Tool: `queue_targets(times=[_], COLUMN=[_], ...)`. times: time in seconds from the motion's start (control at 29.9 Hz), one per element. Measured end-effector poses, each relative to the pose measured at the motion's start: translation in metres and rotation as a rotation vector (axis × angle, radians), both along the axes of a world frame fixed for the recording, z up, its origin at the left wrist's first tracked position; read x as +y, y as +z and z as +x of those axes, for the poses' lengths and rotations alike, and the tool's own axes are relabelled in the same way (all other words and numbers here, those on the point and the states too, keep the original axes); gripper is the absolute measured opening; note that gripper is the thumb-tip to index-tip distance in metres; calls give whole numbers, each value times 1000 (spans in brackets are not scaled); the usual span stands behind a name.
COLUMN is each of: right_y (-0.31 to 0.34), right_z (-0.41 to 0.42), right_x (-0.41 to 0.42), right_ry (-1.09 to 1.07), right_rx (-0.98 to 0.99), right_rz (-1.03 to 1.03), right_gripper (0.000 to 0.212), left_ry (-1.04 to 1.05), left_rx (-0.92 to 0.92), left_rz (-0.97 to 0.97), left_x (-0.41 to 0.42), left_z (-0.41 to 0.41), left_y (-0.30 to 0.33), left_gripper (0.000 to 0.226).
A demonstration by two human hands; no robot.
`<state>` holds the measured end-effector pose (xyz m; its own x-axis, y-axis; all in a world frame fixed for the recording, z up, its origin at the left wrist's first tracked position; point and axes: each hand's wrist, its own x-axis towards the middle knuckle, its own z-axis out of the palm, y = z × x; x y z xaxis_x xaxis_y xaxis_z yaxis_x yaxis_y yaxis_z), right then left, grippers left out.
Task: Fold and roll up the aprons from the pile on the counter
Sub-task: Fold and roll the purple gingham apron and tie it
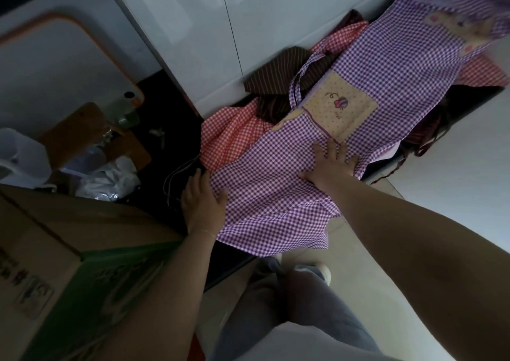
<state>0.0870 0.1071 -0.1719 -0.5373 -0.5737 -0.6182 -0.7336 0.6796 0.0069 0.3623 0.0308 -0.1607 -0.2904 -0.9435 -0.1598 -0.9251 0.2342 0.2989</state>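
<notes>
Left hand [200, 200] lies flat on the dark tabletop [176, 139], fingers straight and together, thumb touching the near left edge of the purple apron [358, 84]. Right hand [331, 164] presses flat on that apron, fingers spread. Just beyond the right fingertips sits the apron's beige pocket [340, 106]. Farther out, under the purple apron, lie a red apron [231, 131] and a brown striped apron [276, 81]. Left of the left fingers: a cardboard box [69, 236].
</notes>
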Motion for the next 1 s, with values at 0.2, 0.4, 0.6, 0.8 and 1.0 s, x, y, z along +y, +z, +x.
queue_targets(times=[0.2, 0.4, 0.6, 0.8, 1.0], right_y=[-2, -1, -2, -4, -2], right_z=[-2, -1, -3, -3, 0], right_x=[2, 1, 2, 2, 2], right_ry=[11, -7, -12, -21, 8], right_rx=[-9, -31, -29, -23, 35], right_rz=[-16, -17, -33, -52, -102], right_gripper=[101, 100, 100, 101, 102], left_ry=[-41, -155, -162, -37, -477], left_rx=[-111, -12, -38, -570, -166], left_rz=[227, 545, 712, 644, -162], left_x=[-21, -39, -47, -54, -11], left_z=[-13, -35, -52, -35, -78], left_y=[-11, -3, 7, 29, 29], left_gripper=[89, 78, 90, 51, 51])
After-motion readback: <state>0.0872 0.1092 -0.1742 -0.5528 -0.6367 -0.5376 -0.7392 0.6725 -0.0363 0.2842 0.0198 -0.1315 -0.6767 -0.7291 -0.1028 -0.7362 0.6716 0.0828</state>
